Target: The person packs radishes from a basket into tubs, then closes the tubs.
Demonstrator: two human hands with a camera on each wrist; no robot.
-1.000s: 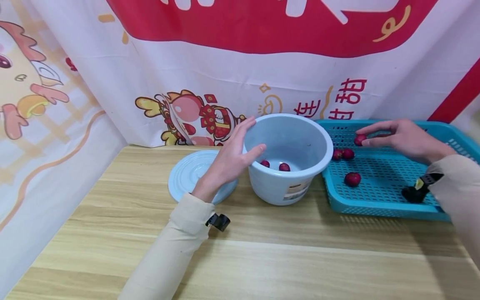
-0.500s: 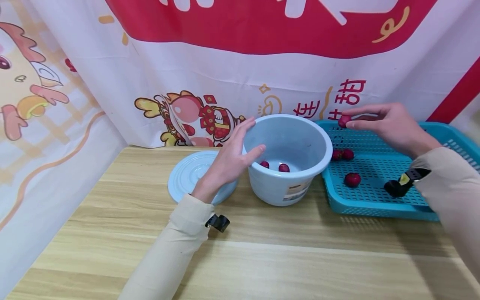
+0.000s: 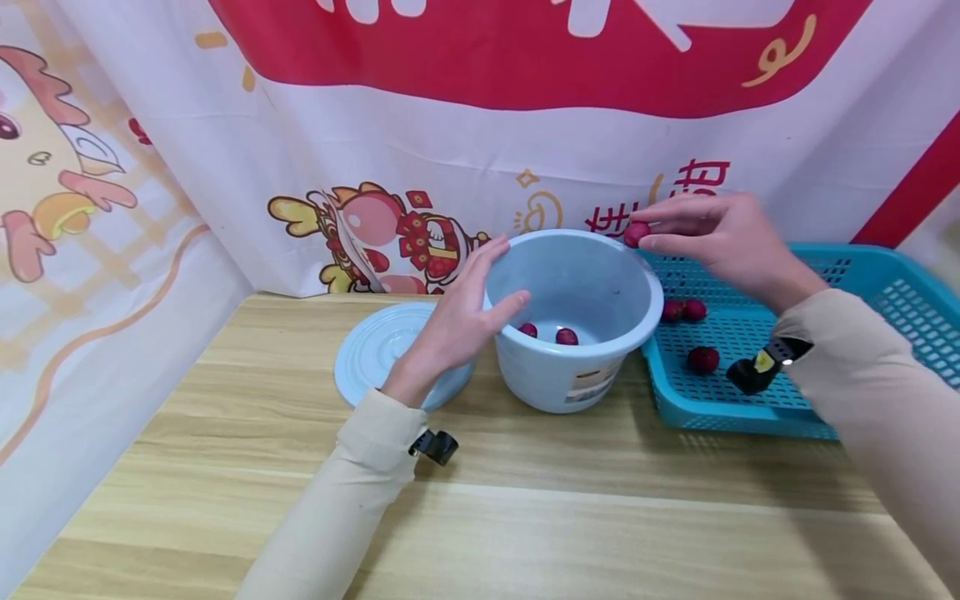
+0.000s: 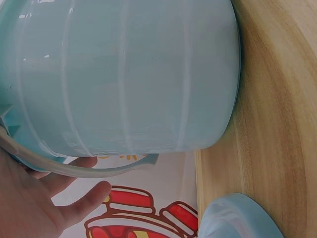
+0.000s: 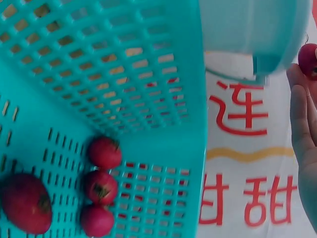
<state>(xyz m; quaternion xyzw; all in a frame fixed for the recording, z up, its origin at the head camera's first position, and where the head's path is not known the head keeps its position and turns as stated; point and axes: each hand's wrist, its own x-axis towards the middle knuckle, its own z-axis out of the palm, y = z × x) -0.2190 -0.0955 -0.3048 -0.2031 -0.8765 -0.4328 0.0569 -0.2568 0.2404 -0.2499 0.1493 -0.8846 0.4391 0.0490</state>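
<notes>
- Right hand (image 3: 723, 236) pinches a red fruit (image 3: 636, 234); the bucket (image 3: 536, 375) lies left and near of it.
- Left hand (image 3: 463, 321), spread, touches the bucket's left side.

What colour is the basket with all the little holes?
The basket is teal, a bluish green. It shows best in the right wrist view.

A wood-grain desk (image 3: 570, 533) runs across the scene, with a round, pale blue lid (image 3: 371, 343) lying on it at left. White cloth (image 3: 420, 133) hangs along the far side, bearing a red panel (image 3: 525, 67), a cartoon (image 3: 375, 237) and, right of that, red writing (image 3: 703, 173).
</notes>
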